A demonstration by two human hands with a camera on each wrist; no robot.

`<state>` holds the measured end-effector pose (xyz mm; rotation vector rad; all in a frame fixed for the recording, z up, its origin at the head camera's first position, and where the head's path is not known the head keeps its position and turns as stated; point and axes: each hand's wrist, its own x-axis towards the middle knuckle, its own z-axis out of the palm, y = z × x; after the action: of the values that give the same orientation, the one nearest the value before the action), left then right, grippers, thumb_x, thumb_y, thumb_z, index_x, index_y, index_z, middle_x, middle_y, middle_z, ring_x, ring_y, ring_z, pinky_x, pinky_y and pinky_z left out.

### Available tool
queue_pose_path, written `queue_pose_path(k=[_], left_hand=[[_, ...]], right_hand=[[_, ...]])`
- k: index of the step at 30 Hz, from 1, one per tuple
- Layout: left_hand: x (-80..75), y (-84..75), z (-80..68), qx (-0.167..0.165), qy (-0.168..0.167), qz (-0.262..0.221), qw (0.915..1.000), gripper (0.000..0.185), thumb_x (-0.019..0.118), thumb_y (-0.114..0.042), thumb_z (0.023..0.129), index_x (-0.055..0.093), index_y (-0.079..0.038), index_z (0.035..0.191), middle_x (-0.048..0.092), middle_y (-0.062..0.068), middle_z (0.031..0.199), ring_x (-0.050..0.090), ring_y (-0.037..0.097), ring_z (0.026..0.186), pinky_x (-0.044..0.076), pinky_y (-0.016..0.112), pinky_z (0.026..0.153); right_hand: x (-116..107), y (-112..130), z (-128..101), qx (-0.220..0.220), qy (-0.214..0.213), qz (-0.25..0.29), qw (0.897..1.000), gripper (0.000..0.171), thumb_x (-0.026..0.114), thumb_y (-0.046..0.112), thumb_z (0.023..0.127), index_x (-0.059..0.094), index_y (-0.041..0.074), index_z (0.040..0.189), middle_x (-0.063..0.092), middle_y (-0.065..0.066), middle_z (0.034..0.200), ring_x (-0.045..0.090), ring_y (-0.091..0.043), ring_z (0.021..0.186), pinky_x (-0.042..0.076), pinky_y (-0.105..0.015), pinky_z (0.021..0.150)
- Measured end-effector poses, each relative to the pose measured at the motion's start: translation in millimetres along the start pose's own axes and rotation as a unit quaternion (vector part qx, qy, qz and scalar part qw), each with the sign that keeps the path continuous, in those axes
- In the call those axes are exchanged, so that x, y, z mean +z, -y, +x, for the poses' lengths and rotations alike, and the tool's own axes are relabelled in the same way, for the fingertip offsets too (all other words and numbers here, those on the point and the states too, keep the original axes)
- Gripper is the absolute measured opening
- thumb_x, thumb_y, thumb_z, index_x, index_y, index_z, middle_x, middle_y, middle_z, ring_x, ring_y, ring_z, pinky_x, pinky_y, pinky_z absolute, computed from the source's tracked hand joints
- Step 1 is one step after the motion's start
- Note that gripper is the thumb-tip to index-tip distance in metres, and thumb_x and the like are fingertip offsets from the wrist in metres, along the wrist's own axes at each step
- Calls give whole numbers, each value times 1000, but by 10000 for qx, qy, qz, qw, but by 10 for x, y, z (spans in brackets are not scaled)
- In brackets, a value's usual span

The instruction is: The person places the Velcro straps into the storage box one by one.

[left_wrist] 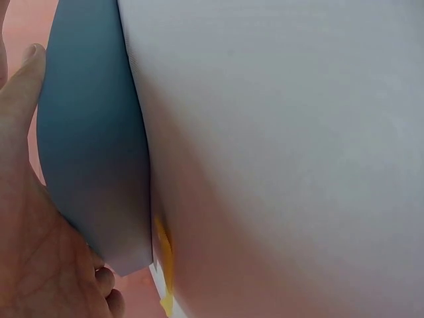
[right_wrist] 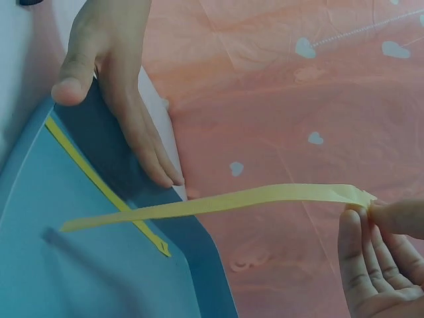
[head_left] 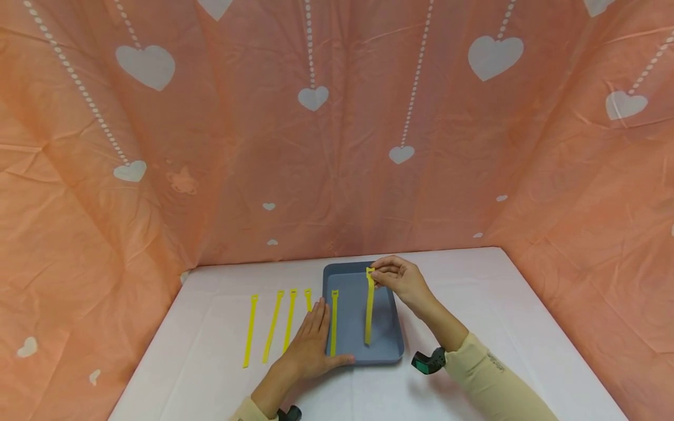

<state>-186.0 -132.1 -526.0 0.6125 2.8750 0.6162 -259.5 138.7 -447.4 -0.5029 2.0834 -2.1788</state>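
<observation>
Your blue-grey, round-cornered plastic tray, lower centre, touches your straight-fingered left hand while your right hand pinches a flat yellow strap above it, one inner strap seemingly done, four lower-left straps apparently left.

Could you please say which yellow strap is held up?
The strap over the tray, pinched at its slotted end by the right hand; the other straps lie flat.

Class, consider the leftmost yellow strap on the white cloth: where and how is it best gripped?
Probably pinch the leftmost strap by its wider far head, coming from above and its left: it lies flat, with the other straps to its right.
</observation>
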Motion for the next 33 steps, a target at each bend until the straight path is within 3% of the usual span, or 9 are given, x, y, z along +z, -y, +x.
queue_pose_path(k=[8, 18, 21, 25, 33], left_hand=[[-12, 1, 3, -41, 25, 122, 9999, 133, 67, -83, 87, 11, 5, 169, -1, 23, 179, 2, 37, 166, 15, 55, 133], [33, 49, 11, 121, -159, -135, 9997, 134, 70, -81, 86, 12, 7, 169, 0, 24, 179, 3, 41, 166, 12, 59, 133], [27, 35, 9, 96, -138, -139, 9998, 133, 72, -79, 87, 12, 8, 168, 0, 25, 178, 3, 41, 166, 13, 59, 133], [17, 12, 9, -23, -40, -19, 10000, 133, 70, -80, 87, 11, 5, 169, -2, 22, 179, 2, 38, 166, 13, 56, 133], [-19, -16, -3, -64, 57, -33, 10000, 132, 72, -78, 88, 10, 5, 169, -3, 22, 179, 2, 39, 166, 13, 57, 133]], right_hand=[[105, -35, 43, 192, -56, 155, 9997, 27, 73, 3, 102, 66, -10, 124, 76, -10, 104, 76, -16, 87, 65, -30, 81], [200, -103, 113, 325, -28, 323, 9989, 28, 72, 3, 103, 65, -11, 126, 76, -7, 102, 77, -15, 86, 65, -31, 82], [224, -122, 136, 341, -24, 347, 9988, 28, 72, 3, 103, 65, -10, 126, 76, -7, 101, 76, -15, 86, 66, -32, 83], [254, -174, 169, 377, -27, 327, 9987, 27, 73, 3, 102, 66, -10, 125, 77, -6, 100, 76, -15, 85, 65, -44, 89], [283, -268, 212, 497, -60, 188, 9986, 25, 73, 5, 102, 68, -8, 123, 78, -7, 100, 76, -16, 83, 64, -49, 90]])
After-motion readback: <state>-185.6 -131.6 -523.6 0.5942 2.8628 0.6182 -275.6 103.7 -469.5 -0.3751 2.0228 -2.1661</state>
